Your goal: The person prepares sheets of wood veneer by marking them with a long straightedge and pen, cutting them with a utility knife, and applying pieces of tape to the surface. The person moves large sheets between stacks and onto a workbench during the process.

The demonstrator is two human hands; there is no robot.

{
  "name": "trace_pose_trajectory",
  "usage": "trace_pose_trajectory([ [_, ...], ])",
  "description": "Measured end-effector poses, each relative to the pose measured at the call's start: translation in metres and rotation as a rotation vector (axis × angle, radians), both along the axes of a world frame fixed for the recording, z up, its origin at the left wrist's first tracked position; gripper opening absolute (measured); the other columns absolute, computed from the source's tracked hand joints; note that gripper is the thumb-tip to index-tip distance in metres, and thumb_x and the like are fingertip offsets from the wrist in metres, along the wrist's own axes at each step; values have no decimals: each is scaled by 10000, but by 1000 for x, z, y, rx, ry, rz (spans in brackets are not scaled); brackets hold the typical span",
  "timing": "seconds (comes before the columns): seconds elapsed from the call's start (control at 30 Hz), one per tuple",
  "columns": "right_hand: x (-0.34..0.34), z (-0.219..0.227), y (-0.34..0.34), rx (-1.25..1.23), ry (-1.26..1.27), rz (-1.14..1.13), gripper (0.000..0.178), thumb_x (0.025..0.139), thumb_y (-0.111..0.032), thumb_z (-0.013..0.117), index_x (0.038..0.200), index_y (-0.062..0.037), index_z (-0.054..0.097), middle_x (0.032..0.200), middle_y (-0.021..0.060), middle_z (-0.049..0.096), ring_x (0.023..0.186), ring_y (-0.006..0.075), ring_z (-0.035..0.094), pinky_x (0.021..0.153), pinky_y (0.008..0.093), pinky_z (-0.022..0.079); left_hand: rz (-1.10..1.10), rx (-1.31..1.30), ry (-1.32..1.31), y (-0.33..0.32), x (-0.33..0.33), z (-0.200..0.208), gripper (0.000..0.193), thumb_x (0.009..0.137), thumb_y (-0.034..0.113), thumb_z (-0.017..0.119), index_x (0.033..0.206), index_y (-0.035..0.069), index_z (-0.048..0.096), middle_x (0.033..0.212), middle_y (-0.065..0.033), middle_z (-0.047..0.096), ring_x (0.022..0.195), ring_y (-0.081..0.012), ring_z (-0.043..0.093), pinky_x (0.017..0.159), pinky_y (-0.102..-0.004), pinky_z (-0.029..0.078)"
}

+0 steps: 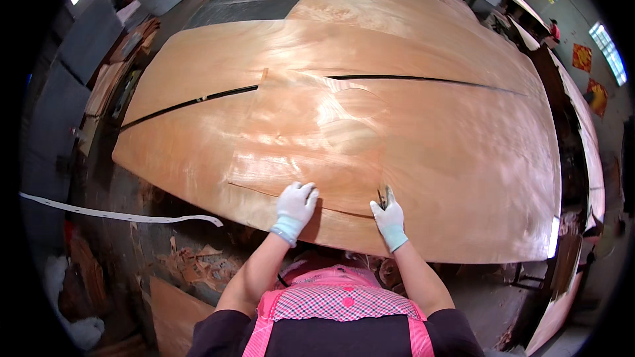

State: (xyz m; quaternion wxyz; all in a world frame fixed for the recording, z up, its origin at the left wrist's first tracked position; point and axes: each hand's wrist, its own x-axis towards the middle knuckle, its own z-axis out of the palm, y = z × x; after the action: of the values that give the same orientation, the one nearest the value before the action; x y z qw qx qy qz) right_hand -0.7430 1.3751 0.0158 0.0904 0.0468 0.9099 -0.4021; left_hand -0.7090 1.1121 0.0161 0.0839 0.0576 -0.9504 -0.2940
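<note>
A rectangular sheet of thin wood veneer (pixel 297 165) lies on a broad, light-brown wood panel (pixel 469 178). Its near edge runs beneath my hands. My left hand (pixel 296 208), in a white glove with a pale blue cuff, rests on that edge, fingers spread and slightly bent over the wood. At the sheet's near right corner, my right hand (pixel 389 218) is gloved likewise and closed around a small dark hand tool (pixel 381 195). Only the tool's narrow upper part shows, so its exact kind is unclear.
Dark slits (pixel 410 78) cross the panel beyond the sheet. A dark grey sheet (pixel 248 5) lies at the far left. A white strip (pixel 126 217) stretches out at left, above veneer scraps (pixel 198 266) on the floor. Stacked wood sheets (pixel 575 119) stand along the right.
</note>
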Motion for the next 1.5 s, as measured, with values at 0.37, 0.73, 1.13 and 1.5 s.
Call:
trace_pose_trajectory([
  [0.37, -19, 6, -12, -44, 86, 567, 518, 890, -189, 563, 1365, -10, 459, 834, 178, 669, 682, 248, 653, 664, 379, 517, 303, -1, -251, 30, -9, 0, 704, 790, 300, 725, 1394, 92, 426, 1193, -220, 499, 1085, -361, 547, 923, -410, 470],
  [0.73, -30, -3, -103, 279, 62, 1010, 630, 910, -168, 436, 1441, 93, 219, 718, 273, 624, 637, 413, 622, 612, 502, 493, 369, 5, -206, 34, -15, -14, 572, 825, 114, 589, 1384, 106, 470, 1142, -201, 512, 993, -359, 568, 876, -423, 483],
  [1.13, -103, 82, -2, 721, 4, 1564, 499, 950, -222, 427, 1432, -337, 370, 810, 157, 663, 671, 338, 655, 582, 445, 499, 422, -132, -326, 46, -16, -4, 854, 787, 530, 686, 1431, 63, 376, 1270, -179, 478, 1110, -306, 512, 923, -399, 452],
  [1.5, -149, 72, -71, 453, 443, 1676, 654, 800, -95, 572, 1405, -305, 442, 814, 85, 597, 766, 284, 608, 703, 387, 482, 574, -24, -392, 41, -22, 8, 1027, 675, 506, 793, 1457, 49, 310, 1292, -183, 443, 1132, -315, 500, 959, -394, 438],
])
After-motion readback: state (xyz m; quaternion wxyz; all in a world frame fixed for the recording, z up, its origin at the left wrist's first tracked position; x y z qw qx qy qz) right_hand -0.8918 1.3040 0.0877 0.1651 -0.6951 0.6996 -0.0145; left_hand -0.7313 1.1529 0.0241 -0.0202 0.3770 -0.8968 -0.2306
